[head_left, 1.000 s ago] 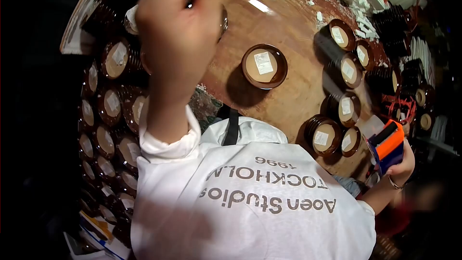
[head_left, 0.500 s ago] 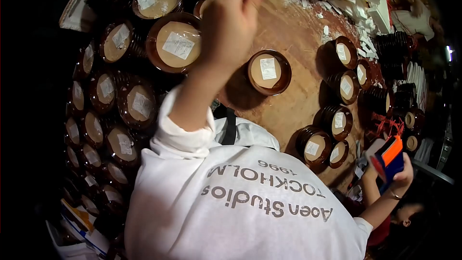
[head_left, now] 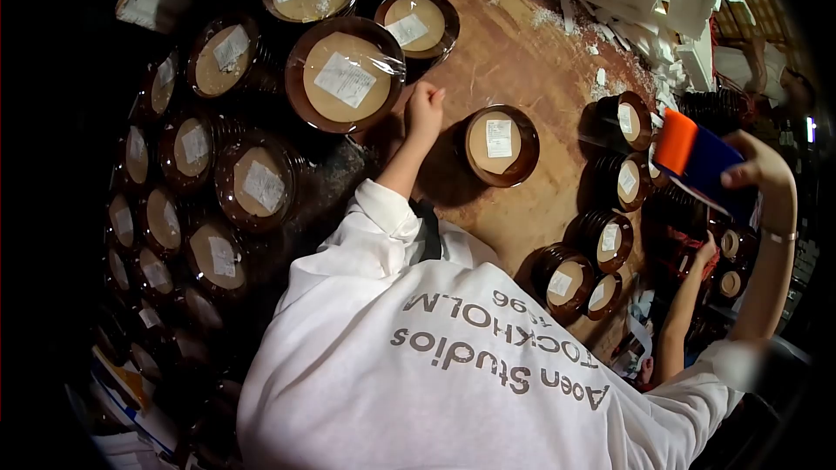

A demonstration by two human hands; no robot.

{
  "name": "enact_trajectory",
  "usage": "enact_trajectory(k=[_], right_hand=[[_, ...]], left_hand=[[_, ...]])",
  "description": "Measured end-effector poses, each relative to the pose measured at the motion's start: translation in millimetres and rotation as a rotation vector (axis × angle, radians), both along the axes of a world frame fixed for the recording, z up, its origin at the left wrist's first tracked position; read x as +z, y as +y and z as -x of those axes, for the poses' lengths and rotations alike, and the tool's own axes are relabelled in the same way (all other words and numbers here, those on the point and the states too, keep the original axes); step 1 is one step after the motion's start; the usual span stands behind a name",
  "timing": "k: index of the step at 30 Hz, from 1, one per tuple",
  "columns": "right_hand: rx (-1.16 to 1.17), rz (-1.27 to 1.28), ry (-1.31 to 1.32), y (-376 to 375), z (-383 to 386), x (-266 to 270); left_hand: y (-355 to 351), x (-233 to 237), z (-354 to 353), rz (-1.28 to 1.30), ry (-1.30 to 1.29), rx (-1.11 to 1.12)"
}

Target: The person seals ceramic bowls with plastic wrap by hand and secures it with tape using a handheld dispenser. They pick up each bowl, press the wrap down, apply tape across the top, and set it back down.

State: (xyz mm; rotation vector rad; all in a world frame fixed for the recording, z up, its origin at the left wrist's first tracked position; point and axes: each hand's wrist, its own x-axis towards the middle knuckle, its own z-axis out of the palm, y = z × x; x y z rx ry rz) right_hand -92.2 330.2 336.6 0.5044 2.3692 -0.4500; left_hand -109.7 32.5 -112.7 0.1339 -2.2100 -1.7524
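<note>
Bowls in brown, each lidded and bearing one white label, crowd a round wooden bench (head_left: pixel 522 61) as a person in a white sweatshirt (head_left: pixel 470 383) leans over it. Well over a dozen fill the left side in packed rows. Five short stacks (head_left: pixel 607 237) run down the right edge, with two smaller ones in shadow beyond them. One single bowl (head_left: pixel 501 144) sits alone at the centre of the bare wood.

The left hand (head_left: pixel 425 109) is curled into a fist and rests on the bench between that single bowl, just to its right, and one large film-wrapped bowl (head_left: pixel 346 78), just to its left; whether it holds anything cannot be told. The right hand (head_left: pixel 753 165) is raised at the far right and grips one orange-and-blue tape dispenser (head_left: pixel 697 155) above the stacks, well apart from the left hand. A second person's hand (head_left: pixel 705 251) reaches in below the dispenser. White scraps (head_left: pixel 662 0) lie heaped at the far right of the bench.
</note>
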Motion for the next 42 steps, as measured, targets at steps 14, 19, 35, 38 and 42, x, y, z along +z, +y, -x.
enact_trajectory(k=[14,19,35,38,42], right_hand=[[0.398,-0.045,-0.363,-109.5,107.1,-40.3],[0.325,-0.067,-0.344,-87.1,100.3,-45.9],[0.200,0.046,-0.326,-50.4,70.5,-59.4],[0.176,0.137,-0.317,-36.5,63.0,-65.3],[0.109,0.160,-0.291,-21.7,50.9,-71.3]], left_hand=[[-6.8,-28.4,-38.4,0.282,-0.383,-0.152],[9.8,-30.4,-44.7,0.333,-0.453,-0.260],[9.2,-20.1,-36.0,0.412,-0.587,-0.523],[27.2,-43.7,-56.3,-0.207,-0.643,-0.380],[29.2,2.3,-64.8,-0.880,-0.967,-0.299]])
